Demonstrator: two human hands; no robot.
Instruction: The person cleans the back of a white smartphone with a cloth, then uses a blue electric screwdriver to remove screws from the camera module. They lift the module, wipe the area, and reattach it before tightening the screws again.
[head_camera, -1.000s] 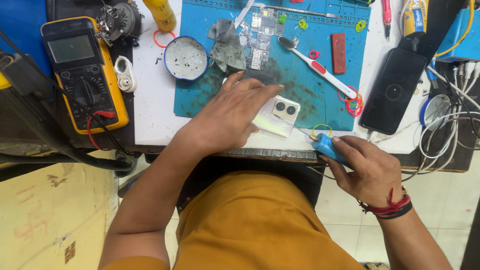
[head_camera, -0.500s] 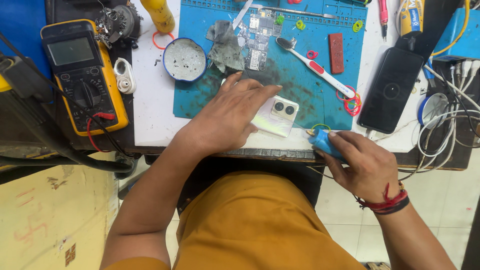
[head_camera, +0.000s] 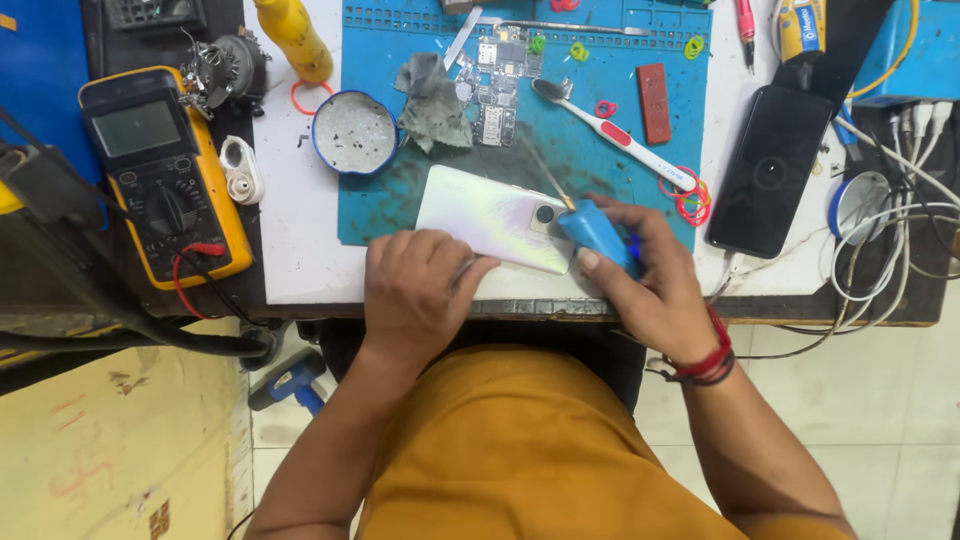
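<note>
A white phone (head_camera: 490, 215) lies back-up on the blue work mat (head_camera: 610, 110), its camera block toward the right. My left hand (head_camera: 420, 290) rests at the bench's front edge, fingertips touching the phone's near side. My right hand (head_camera: 640, 275) grips a blue-handled tool (head_camera: 592, 232); its thin metal shaft (head_camera: 545, 175) angles up over the mat beside the phone's camera end. A red band sits on my right wrist.
On the mat lie a circuit board (head_camera: 495, 80), grey cloth (head_camera: 435, 100), toothbrush (head_camera: 610, 130), red block (head_camera: 655, 90) and round dish (head_camera: 354, 132). A yellow multimeter (head_camera: 165, 175) is at left, a yellow bottle (head_camera: 292, 40) behind. A black phone (head_camera: 772, 170) and cables lie right.
My left hand has slid back off the phone to the bench edge, uncovering it. My right hand has come up from below the edge with the blue tool to the phone's camera end.
</note>
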